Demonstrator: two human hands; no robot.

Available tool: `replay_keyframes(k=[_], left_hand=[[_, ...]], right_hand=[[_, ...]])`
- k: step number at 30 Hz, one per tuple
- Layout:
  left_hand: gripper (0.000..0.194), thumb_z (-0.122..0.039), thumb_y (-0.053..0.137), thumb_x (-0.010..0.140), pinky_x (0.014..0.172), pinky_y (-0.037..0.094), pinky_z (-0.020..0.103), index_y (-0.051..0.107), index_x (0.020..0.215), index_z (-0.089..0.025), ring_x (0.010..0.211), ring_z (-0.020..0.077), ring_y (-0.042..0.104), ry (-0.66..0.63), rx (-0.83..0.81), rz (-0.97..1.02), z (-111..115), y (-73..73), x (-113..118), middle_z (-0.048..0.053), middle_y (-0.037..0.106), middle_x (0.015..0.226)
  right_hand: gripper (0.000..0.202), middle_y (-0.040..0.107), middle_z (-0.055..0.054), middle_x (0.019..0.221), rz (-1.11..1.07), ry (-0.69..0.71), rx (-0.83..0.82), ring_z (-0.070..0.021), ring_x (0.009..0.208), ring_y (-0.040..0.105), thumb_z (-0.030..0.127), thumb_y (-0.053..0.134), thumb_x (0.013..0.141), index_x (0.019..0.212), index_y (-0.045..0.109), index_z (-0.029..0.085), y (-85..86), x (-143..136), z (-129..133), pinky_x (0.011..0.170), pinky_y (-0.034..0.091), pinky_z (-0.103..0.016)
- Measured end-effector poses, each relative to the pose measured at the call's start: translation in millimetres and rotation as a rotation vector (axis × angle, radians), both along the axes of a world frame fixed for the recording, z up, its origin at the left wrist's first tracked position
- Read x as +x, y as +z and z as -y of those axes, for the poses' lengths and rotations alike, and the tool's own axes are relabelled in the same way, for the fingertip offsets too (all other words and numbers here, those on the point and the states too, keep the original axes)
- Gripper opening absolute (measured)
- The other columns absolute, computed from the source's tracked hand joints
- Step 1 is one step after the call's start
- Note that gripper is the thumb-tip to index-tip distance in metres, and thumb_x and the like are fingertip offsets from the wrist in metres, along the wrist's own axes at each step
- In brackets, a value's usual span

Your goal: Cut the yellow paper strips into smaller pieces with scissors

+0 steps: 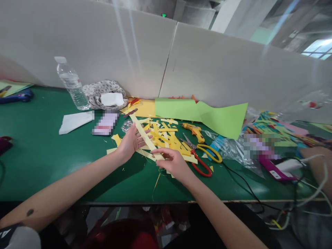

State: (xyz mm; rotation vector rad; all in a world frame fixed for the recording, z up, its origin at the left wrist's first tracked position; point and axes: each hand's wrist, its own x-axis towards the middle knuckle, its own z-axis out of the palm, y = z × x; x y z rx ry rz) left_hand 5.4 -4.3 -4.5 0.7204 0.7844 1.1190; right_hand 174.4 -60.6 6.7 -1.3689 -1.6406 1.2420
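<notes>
A long pale yellow paper strip (144, 134) slants between my two hands over the table. My right hand (172, 162) is closed in a pinch on its near end. Palm upward, my left hand (131, 140) has its fingers stretched out, and the strip lies across them. Under and around both hands are several loose yellow paper strips (168, 135) and scraps. Right of the pile lie scissors (209, 152) with one yellow and one red handle, their blades open. A yellow glue gun (193, 131) rests just behind them.
Green paper (178, 109) stands along the back by the partition (220, 69). At left are a water bottle (74, 88), a patterned cloth pouch (103, 88), a white tissue (75, 121) and a phone (106, 122). Plastic film (238, 155), cables and another person's arm (317, 166) are at right.
</notes>
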Motion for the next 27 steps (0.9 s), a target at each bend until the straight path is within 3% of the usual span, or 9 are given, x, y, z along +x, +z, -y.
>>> replay_keyframes(k=[3, 6, 10, 13, 15, 18, 22, 24, 27], left_hand=[[0.047, -0.037, 0.051, 0.085, 0.093, 0.044, 0.039, 0.041, 0.130, -0.025, 0.113, 0.0245, 0.055, -0.063, 0.108, -0.135, 4.7, -1.3, 0.9, 0.010, 0.049, 0.135], [0.046, -0.035, 0.057, 0.082, 0.096, 0.041, 0.039, 0.047, 0.127, -0.027, 0.121, 0.0264, 0.047, -0.227, 0.271, -0.286, 11.3, 0.1, -1.0, 0.008, 0.046, 0.138], [0.042, -0.039, 0.055, 0.083, 0.098, 0.038, 0.037, 0.051, 0.124, -0.027, 0.122, 0.0247, 0.045, -0.467, 0.465, -0.439, 17.0, 1.3, -4.8, 0.006, 0.048, 0.136], [0.042, -0.038, 0.063, 0.077, 0.093, 0.040, 0.035, 0.056, 0.116, -0.024, 0.110, 0.0230, 0.052, -0.527, 0.612, -0.585, 18.0, -1.4, -4.9, 0.005, 0.059, 0.120], [0.033, -0.037, 0.064, 0.077, 0.084, 0.044, 0.033, 0.061, 0.105, -0.020, 0.097, 0.0212, 0.058, -0.561, 0.655, -0.650, 18.4, -4.5, -3.1, 0.005, 0.064, 0.104], [0.025, -0.037, 0.055, 0.083, 0.071, 0.047, 0.030, 0.063, 0.095, -0.016, 0.083, 0.0176, 0.062, -0.620, 0.595, -0.580, 19.7, -9.8, 1.6, 0.006, 0.066, 0.091], [0.023, -0.033, 0.054, 0.085, 0.073, 0.050, 0.030, 0.063, 0.097, -0.016, 0.086, 0.0170, 0.065, -0.613, 0.426, -0.394, 22.8, -14.4, 7.6, 0.010, 0.068, 0.100], [0.023, -0.031, 0.056, 0.084, 0.074, 0.050, 0.030, 0.063, 0.100, -0.017, 0.087, 0.0172, 0.066, -0.603, 0.364, -0.350, 24.3, -14.5, 8.8, 0.011, 0.069, 0.103], [0.026, -0.031, 0.057, 0.084, 0.075, 0.050, 0.031, 0.062, 0.105, -0.017, 0.089, 0.0182, 0.067, -0.619, 0.327, -0.337, 25.7, -12.9, 8.6, 0.012, 0.069, 0.106]], right_hand=[[0.050, 0.067, -0.003, 0.103, 0.004, 0.194, 0.046, -0.0168, 0.088, 0.062, 0.005, 0.053, 0.060, 0.104, 0.067, 0.025, 3.4, -2.0, 5.6, 0.069, 0.051, -0.027], [0.046, 0.067, -0.002, 0.109, -0.031, 0.249, 0.098, -0.0190, 0.099, 0.061, 0.008, 0.056, 0.063, 0.104, 0.068, 0.027, 8.0, -1.1, 6.5, 0.076, 0.051, -0.030], [0.021, 0.072, -0.003, 0.085, -0.221, 0.011, 0.037, -0.0171, 0.080, 0.065, 0.027, 0.069, 0.065, 0.085, 0.072, 0.021, 14.8, 4.4, 1.1, 0.070, 0.051, -0.030], [0.023, 0.070, -0.003, 0.069, -0.291, -0.145, -0.027, -0.0125, 0.061, 0.061, 0.040, 0.069, 0.067, 0.074, 0.070, 0.018, 18.1, 7.7, -1.6, 0.055, 0.048, -0.024], [0.026, 0.065, 0.000, 0.058, -0.271, -0.174, -0.022, -0.0081, 0.048, 0.052, 0.043, 0.068, 0.068, 0.068, 0.068, 0.017, 17.2, 7.9, -2.1, 0.048, 0.043, -0.021], [0.027, 0.057, 0.002, 0.051, -0.182, -0.170, 0.035, -0.0065, 0.044, 0.044, 0.043, 0.067, 0.069, 0.063, 0.065, 0.016, 11.0, 6.2, -3.4, 0.044, 0.038, -0.020], [0.028, 0.062, -0.001, 0.074, -0.169, -0.334, 0.156, -0.0122, 0.065, 0.056, 0.040, 0.073, 0.062, 0.076, 0.062, 0.018, 3.5, 4.9, -8.0, 0.055, 0.047, -0.023], [0.039, 0.062, -0.002, 0.083, -0.236, -0.380, 0.129, -0.0148, 0.073, 0.060, 0.038, 0.075, 0.059, 0.088, 0.057, 0.019, 4.2, 5.3, -9.5, 0.061, 0.051, -0.026], [0.046, 0.064, 0.000, 0.077, -0.325, -0.317, 0.032, -0.0158, 0.067, 0.063, 0.039, 0.074, 0.061, 0.097, 0.052, 0.021, 9.6, 6.3, -9.0, 0.062, 0.053, -0.030]])
